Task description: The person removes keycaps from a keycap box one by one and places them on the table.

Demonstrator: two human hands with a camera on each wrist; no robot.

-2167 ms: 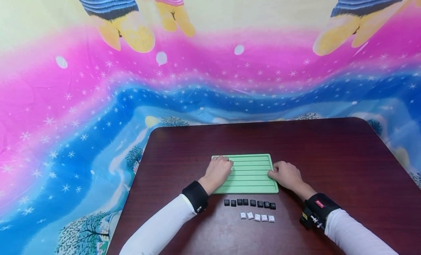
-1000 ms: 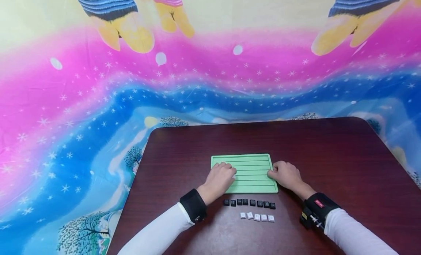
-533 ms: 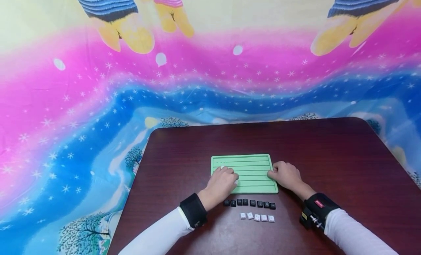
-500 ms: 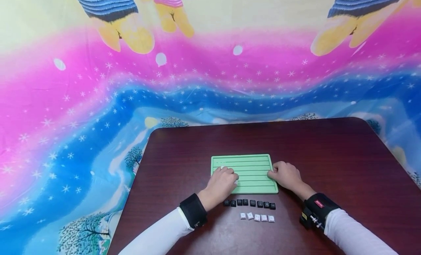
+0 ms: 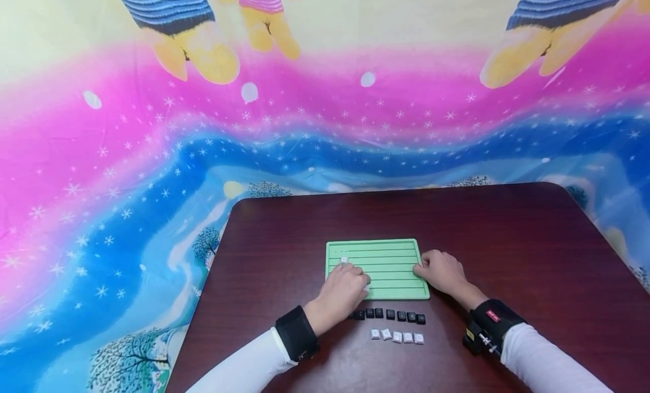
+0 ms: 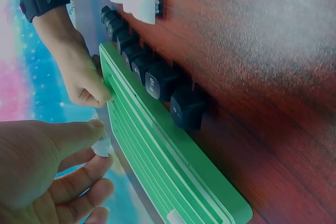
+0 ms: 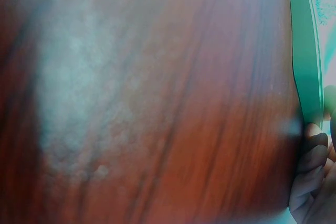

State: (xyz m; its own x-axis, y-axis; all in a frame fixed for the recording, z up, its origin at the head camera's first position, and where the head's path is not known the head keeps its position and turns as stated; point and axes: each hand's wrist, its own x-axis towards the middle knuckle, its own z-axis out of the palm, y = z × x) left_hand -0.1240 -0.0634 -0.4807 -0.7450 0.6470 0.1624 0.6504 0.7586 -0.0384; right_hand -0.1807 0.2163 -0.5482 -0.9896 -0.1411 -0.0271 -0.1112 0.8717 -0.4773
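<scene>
A light-green ridged board (image 5: 391, 269) lies on the table. My left hand (image 5: 342, 291) is over its near left part, pinching a white keycap (image 6: 102, 145) between thumb and forefinger. Another white keycap (image 5: 344, 260) sits on the board just beyond that hand. My right hand (image 5: 444, 272) grips the board's right edge between thumb and curled fingers; the right wrist view catches only part of those fingers (image 7: 313, 166). Closer to me than the board is a row of black keycaps (image 5: 390, 314), its left end partly covered by my left hand. Several white keycaps (image 5: 397, 336) form a shorter row nearer still.
The dark reddish-brown table (image 5: 508, 241) extends around the board on all sides. Behind it hangs a colourful patterned cloth (image 5: 304, 122). Both wrists wear black straps (image 5: 297, 332) with small devices on them.
My left hand has drawn back from the board's upper left toward its near edge, still pinching a white keycap. The keycap on the board has come into view. My right hand stays put.
</scene>
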